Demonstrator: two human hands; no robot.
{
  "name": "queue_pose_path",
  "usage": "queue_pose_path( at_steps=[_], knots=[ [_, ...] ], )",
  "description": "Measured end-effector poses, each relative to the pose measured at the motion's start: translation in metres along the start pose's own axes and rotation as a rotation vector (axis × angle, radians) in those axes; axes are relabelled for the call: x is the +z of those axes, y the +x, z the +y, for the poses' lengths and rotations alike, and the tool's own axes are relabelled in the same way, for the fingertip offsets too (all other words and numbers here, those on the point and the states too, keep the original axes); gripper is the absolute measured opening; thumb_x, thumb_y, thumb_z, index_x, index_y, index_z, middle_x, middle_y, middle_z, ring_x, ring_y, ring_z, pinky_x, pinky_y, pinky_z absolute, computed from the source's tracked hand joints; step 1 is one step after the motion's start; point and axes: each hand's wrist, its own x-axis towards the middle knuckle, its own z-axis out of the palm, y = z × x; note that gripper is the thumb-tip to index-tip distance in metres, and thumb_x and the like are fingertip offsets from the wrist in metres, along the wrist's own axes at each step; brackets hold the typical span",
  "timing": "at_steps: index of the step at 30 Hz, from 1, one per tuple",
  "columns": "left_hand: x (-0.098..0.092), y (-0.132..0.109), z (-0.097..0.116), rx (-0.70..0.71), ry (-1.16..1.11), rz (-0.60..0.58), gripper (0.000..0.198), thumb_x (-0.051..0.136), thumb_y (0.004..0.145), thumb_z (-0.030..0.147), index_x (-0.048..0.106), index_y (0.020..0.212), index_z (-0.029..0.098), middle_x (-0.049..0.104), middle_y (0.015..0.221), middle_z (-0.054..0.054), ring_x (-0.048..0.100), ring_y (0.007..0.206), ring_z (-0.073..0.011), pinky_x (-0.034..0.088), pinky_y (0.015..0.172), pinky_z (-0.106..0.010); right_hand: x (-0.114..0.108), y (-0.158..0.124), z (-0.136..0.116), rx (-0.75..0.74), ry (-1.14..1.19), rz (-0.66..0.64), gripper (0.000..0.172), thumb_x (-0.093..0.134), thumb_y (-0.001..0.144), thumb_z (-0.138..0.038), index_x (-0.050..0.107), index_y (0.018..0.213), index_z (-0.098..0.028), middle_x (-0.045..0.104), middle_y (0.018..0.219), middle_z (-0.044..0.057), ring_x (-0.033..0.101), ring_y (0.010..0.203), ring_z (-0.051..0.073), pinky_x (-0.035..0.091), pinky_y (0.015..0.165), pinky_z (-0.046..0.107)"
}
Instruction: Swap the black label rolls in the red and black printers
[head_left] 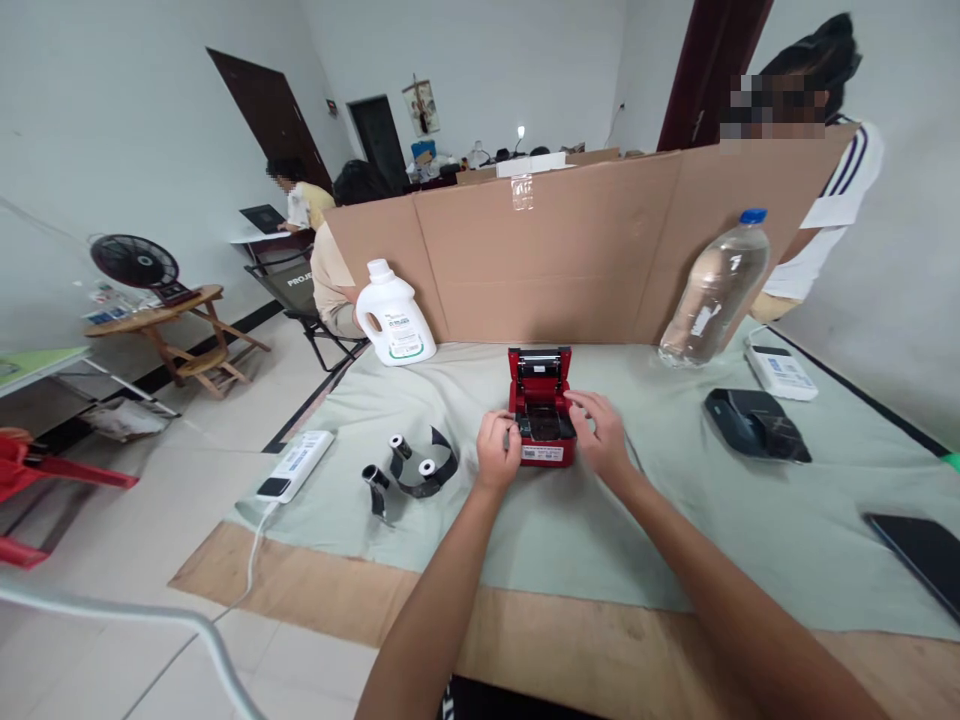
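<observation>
A small red label printer sits on the cloth in front of me with its lid raised, showing a black inside. Curled around its left front edge are the fingers of my left hand. My right hand is at the printer's right side, fingers extended and somewhat apart, the fingertips at or near its edge. To the left lie a black ribbon on white-cored spools and a separate short black roll. Whether anything small is under my fingers is hidden.
A cardboard screen stands behind. Around the cloth are a white jug, a clear bottle, a black plastic cover, a phone and white power strips. Other people sit beyond the screen.
</observation>
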Motion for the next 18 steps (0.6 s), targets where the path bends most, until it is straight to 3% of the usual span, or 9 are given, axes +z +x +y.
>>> queue_pose_path(
  at_steps=[2, 6, 8, 11, 14, 18],
  knots=[
    [0.0, -0.001, -0.002, 0.011, 0.008, 0.002, 0.02, 0.043, 0.099, 0.024, 0.055, 0.084, 0.02, 0.063, 0.095, -0.008, 0.06, 0.095, -0.0205, 0.051, 0.086, -0.037, -0.003, 0.031, -0.002, 0.002, -0.104, -0.17, 0.033, 0.043, 0.099, -0.031, 0.071, 0.112, -0.021, 0.073, 0.112, 0.01, 0.065, 0.105, 0.026, 0.051, 0.095, 0.042],
    [0.0, -0.002, -0.003, 0.023, 0.015, 0.0, 0.019, 0.044, 0.099, 0.022, 0.057, 0.086, 0.02, 0.064, 0.095, -0.008, 0.059, 0.094, -0.0204, 0.051, 0.085, -0.037, 0.009, 0.083, -0.013, 0.012, -0.415, -0.674, 0.029, 0.05, 0.089, -0.014, 0.076, 0.098, -0.022, 0.076, 0.105, 0.008, 0.069, 0.097, 0.025, 0.051, 0.084, 0.036],
    [-0.001, -0.001, -0.004, 0.017, 0.019, -0.008, 0.018, 0.045, 0.098, 0.022, 0.058, 0.086, 0.02, 0.065, 0.095, -0.008, 0.059, 0.094, -0.0204, 0.051, 0.085, -0.037, 0.02, 0.098, -0.019, 0.04, -0.512, -0.824, 0.022, 0.058, 0.082, -0.011, 0.076, 0.089, -0.022, 0.076, 0.096, 0.008, 0.07, 0.089, 0.025, 0.05, 0.075, 0.033],
    [-0.001, 0.0, -0.003, 0.013, 0.008, -0.007, 0.017, 0.046, 0.098, 0.022, 0.059, 0.087, 0.02, 0.065, 0.095, -0.008, 0.06, 0.094, -0.0206, 0.052, 0.085, -0.037, 0.034, 0.109, -0.024, 0.079, -0.565, -0.893, 0.009, 0.073, 0.07, -0.015, 0.074, 0.076, -0.021, 0.074, 0.082, 0.009, 0.07, 0.076, 0.026, 0.049, 0.066, 0.032],
    [-0.001, 0.001, -0.002, 0.017, -0.01, -0.002, 0.017, 0.046, 0.097, 0.022, 0.059, 0.088, 0.02, 0.066, 0.095, -0.009, 0.06, 0.093, -0.0206, 0.053, 0.085, -0.038, 0.041, 0.111, -0.023, 0.099, -0.596, -0.905, 0.01, 0.08, 0.063, -0.018, 0.072, 0.069, -0.021, 0.072, 0.075, 0.009, 0.069, 0.074, 0.028, 0.049, 0.064, 0.033],
    [0.0, 0.001, -0.002, 0.004, -0.014, -0.004, 0.016, 0.046, 0.097, 0.022, 0.06, 0.089, 0.021, 0.066, 0.096, -0.009, 0.062, 0.094, -0.0214, 0.053, 0.085, -0.039, 0.034, 0.108, -0.02, 0.056, -0.57, -0.851, 0.013, 0.075, 0.067, -0.015, 0.071, 0.078, -0.02, 0.074, 0.085, 0.008, 0.069, 0.083, 0.025, 0.048, 0.067, 0.029]
  ],
)
